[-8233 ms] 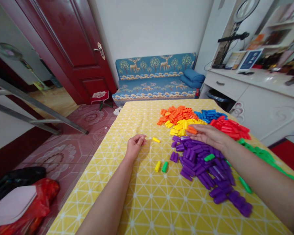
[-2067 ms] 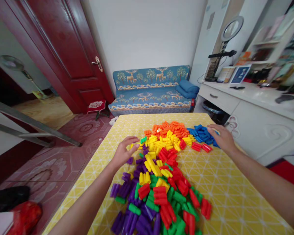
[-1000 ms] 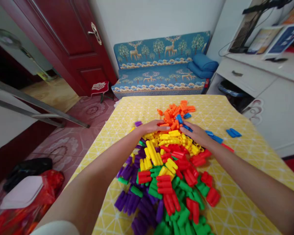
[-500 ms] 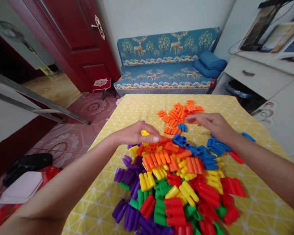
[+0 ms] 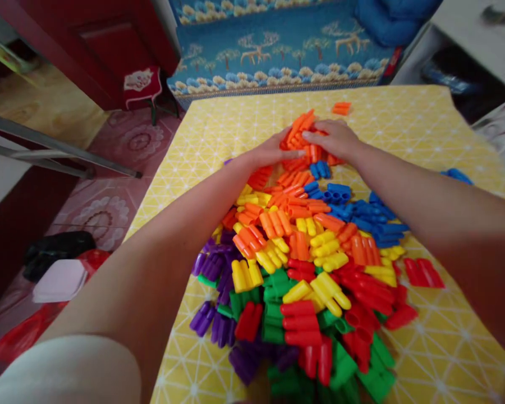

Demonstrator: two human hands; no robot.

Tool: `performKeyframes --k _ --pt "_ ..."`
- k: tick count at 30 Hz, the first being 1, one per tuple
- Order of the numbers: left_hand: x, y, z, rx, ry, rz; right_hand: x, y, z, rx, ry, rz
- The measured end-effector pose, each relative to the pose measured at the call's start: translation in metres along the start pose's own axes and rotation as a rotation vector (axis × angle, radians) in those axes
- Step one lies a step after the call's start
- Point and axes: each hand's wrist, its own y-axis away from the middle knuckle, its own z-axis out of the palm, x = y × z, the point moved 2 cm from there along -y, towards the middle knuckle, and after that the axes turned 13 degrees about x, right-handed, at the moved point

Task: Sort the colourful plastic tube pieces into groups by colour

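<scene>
At the far part of the yellow table, my left hand (image 5: 276, 150) and my right hand (image 5: 337, 138) press in from either side on a heap of orange bullet-shaped building blocks (image 5: 299, 130). My left thumb lies across the near side of the heap. The right hand's fingers reach over its top, and some fingertips are hidden among the blocks. Just below the hands lies a small blue block (image 5: 320, 170). Toward me spreads a mixed pile with yellow blocks (image 5: 330, 293), red blocks (image 5: 301, 324), purple blocks (image 5: 223, 328) and green blocks (image 5: 273, 322).
One orange block (image 5: 341, 108) lies apart near the far edge of the yellow patterned tablecloth (image 5: 231, 120). More blue blocks (image 5: 458, 175) are beyond my right forearm. A blue sofa (image 5: 278, 56) stands behind the table, and a small red stool (image 5: 142, 84) sits on the floor at left.
Both hands have moved farther out and closed in on the orange heap from its two sides, bunching it together. The view has tilted down.
</scene>
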Motion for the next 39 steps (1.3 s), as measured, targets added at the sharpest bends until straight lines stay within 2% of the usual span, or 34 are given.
performKeyframes --k 2,4,8,11,13,15,18,20,21,23,25,26,27,29,30,32,35,39 --pt "0.009 0.009 0.0 -0.045 0.074 -0.004 -0.02 0.018 0.002 -0.011 -0.05 -0.013" --pt "0.021 0.022 -0.003 -0.068 0.049 -0.029 -0.039 0.035 0.0 -0.023 -0.124 -0.003" --pt "0.051 0.06 -0.007 -0.093 -0.001 0.0 -0.071 0.064 -0.017 -0.133 -0.359 0.052" --pt "0.08 0.102 -0.01 -0.074 0.008 0.06 -0.099 0.09 -0.043 -0.193 -0.418 0.026" --pt "0.104 0.134 -0.015 -0.053 -0.024 0.152 -0.119 0.113 -0.066 -0.201 -0.406 -0.068" --pt "0.127 0.167 -0.021 -0.083 -0.117 0.214 -0.136 0.14 -0.089 -0.231 -0.383 -0.159" --pt "0.148 0.21 -0.032 -0.123 -0.317 0.268 -0.139 0.178 -0.115 -0.273 -0.333 -0.206" --pt "0.145 0.231 -0.041 -0.118 -0.404 0.27 -0.116 0.195 -0.127 -0.175 -0.312 -0.183" --pt "0.138 0.237 -0.047 -0.082 -0.428 0.257 -0.097 0.2 -0.131 -0.074 -0.294 -0.152" --pt "0.113 0.243 -0.062 0.082 -0.456 0.198 -0.046 0.205 -0.138 0.153 -0.207 -0.06" --pt "0.079 0.241 -0.076 0.266 -0.465 0.071 0.01 0.206 -0.142 0.365 -0.066 0.046" --pt "0.062 0.238 -0.082 0.337 -0.469 0.017 0.035 0.206 -0.141 0.427 -0.02 0.093" --pt "0.046 0.234 -0.086 0.396 -0.474 -0.041 0.056 0.206 -0.139 0.43 0.012 0.152" --pt "0.023 0.225 -0.086 0.408 -0.471 -0.126 0.08 0.206 -0.13 0.439 0.025 0.217" --pt "0.016 0.22 -0.083 0.388 -0.467 -0.14 0.082 0.205 -0.124 0.418 0.004 0.215" --pt "0.013 0.212 -0.074 0.334 -0.432 -0.125 0.068 0.204 -0.109 0.352 -0.059 0.144" --pt "0.025 0.207 -0.059 0.291 -0.311 -0.083 0.025 0.201 -0.087 0.233 -0.149 0.044" --pt "0.046 0.204 -0.048 0.233 -0.109 -0.131 -0.026 0.192 -0.072 0.066 -0.355 0.106"
